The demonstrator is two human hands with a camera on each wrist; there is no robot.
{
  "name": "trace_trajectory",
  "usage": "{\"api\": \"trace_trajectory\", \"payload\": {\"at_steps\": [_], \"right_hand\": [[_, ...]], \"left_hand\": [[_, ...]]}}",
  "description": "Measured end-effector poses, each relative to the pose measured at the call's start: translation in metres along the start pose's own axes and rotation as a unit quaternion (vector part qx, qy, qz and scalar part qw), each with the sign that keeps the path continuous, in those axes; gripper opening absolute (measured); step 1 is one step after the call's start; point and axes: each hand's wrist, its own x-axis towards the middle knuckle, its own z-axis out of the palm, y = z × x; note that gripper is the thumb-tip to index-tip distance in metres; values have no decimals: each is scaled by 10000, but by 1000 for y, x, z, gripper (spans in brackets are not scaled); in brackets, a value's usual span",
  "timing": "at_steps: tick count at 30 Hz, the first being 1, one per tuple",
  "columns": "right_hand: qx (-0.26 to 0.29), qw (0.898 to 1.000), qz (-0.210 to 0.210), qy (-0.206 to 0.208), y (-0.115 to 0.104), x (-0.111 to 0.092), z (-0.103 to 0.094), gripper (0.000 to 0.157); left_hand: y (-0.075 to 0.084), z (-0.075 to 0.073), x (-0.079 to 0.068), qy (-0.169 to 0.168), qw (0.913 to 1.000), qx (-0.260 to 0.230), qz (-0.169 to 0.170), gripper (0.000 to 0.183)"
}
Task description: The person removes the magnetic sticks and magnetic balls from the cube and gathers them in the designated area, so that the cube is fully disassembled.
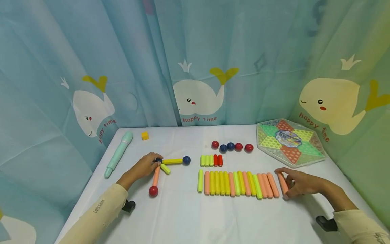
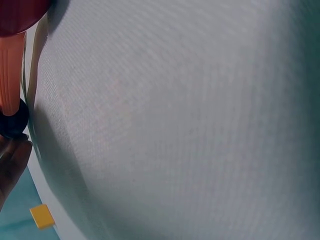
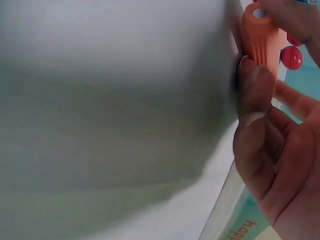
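My left hand (image 1: 145,165) pinches a blue ball (image 1: 159,160) that joins several magnetic sticks. From that ball a yellow stick (image 1: 172,161) runs right to another blue ball (image 1: 186,160), a short lime stick (image 1: 165,169) slants off, and an orange stick (image 1: 156,176) reaches a red ball (image 1: 153,191). In the left wrist view, fingertips (image 2: 17,157) touch the joining ball. At the right end of a row of long sticks (image 1: 225,183), my right hand (image 1: 301,183) holds a separate orange magnetic stick (image 1: 282,184) between thumb and fingers; its end (image 3: 258,13) shows a metal disc.
Short lime and red sticks (image 1: 211,160) lie above the long row, with red and blue balls (image 1: 230,146) behind them. A hexagonal game board (image 1: 290,142) sits back right. A mint tube-shaped thing (image 1: 118,154) and a yellow cube (image 1: 145,136) are at the left. Curtains stand behind.
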Motion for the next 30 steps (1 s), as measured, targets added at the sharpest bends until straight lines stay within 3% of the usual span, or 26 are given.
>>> {"api": "trace_trajectory", "payload": {"at_steps": [2,5,9,12,30], "right_hand": [[-68,9999,120,-33,-5,2,-2,93],[-18,10000,-42,-6,-7,4,-1,96],[-117,9995,-270,133,-7,9,2,92],[-234,9994,-207,131,-8,12,2,89],[115,9997,-197,1,-9,20,8,96]], "left_hand": [[0,-1,0,-4,10000,2,-29,28],[1,-1,0,-2,10000,-25,-65,29],[2,-1,0,18,10000,-41,-82,29],[2,-1,1,13,9999,-32,-108,29],[3,-1,0,-7,9998,-88,-188,29]]}}
